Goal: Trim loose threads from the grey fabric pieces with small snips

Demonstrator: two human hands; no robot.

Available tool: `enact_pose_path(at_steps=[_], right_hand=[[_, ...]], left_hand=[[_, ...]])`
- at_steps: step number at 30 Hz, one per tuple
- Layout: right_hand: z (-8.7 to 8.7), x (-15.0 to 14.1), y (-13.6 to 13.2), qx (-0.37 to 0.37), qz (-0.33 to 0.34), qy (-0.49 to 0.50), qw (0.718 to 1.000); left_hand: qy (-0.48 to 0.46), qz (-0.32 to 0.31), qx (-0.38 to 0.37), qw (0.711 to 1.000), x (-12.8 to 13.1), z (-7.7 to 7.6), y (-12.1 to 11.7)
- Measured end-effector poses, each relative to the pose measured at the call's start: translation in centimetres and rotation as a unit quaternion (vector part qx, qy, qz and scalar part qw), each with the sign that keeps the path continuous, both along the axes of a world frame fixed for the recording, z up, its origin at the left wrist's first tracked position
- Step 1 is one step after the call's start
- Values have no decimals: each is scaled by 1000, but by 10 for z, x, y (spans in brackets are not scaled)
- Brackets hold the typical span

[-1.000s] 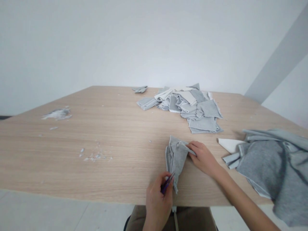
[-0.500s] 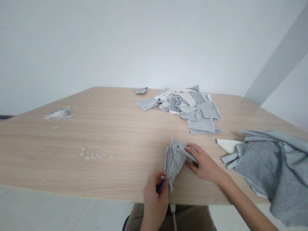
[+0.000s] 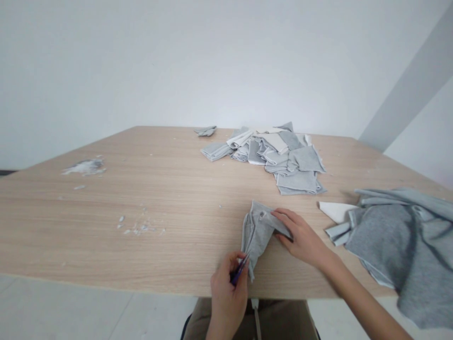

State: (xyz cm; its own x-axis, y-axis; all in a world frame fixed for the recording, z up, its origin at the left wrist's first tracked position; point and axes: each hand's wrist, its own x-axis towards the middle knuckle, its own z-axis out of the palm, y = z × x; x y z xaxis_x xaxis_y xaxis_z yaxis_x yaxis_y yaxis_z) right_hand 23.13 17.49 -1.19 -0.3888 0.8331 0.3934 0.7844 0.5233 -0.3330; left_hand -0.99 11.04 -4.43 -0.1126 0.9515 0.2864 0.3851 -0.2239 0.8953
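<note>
A folded piece of grey fabric [image 3: 261,231] stands crumpled near the table's front edge, between my hands. My left hand [image 3: 229,283] is closed around a small purple tool [image 3: 238,274] that looks like thread snips. Its narrow tip meets the lower left edge of the fabric. Most of the tool is hidden by my fingers. My right hand [image 3: 300,236] pinches the fabric's right end, thumb below and fingers on top. A small pale spot, perhaps a hole or tuft, shows on the cloth near my right fingertips.
A heap of grey and cream fabric pieces [image 3: 283,156] lies at the back. Larger grey cloth [image 3: 392,241] hangs over the front edge at right. One small folded piece [image 3: 205,131] lies apart. Pale scraps [image 3: 87,166] and bits of lint [image 3: 141,228] dot the left side.
My right fingers have shifted slightly on the fabric, and its right end looks flatter. My left hand and the purple tool have hardly moved. The whole view has tilted a little.
</note>
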Motion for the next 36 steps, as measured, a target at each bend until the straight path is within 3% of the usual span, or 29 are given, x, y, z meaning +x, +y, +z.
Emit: enact_pose_path(at_steps=[3,7,12,18,28,36], right_hand=[[11,-5,-13,61,23,13,998],[22,-18,-27,131,115,0,985],[21,-34,-17,48,146,-102,983],[15,-38,-3,-59,129,-127,982],[15,-48,8,-121,133,-94,979],[13,-55,13,-153,93,-83,980]], left_hand=[[-2,-1,-6,1000,-1,-1,-1],[3,-10,-5,1000,-2,-2,-1],[16,3,0,1000,-2,-2,0],[16,3,7,1000,-2,-1,-1],[36,-3,-4,999,-4,-3,-2],[49,9,2,999,-4,0,-1]])
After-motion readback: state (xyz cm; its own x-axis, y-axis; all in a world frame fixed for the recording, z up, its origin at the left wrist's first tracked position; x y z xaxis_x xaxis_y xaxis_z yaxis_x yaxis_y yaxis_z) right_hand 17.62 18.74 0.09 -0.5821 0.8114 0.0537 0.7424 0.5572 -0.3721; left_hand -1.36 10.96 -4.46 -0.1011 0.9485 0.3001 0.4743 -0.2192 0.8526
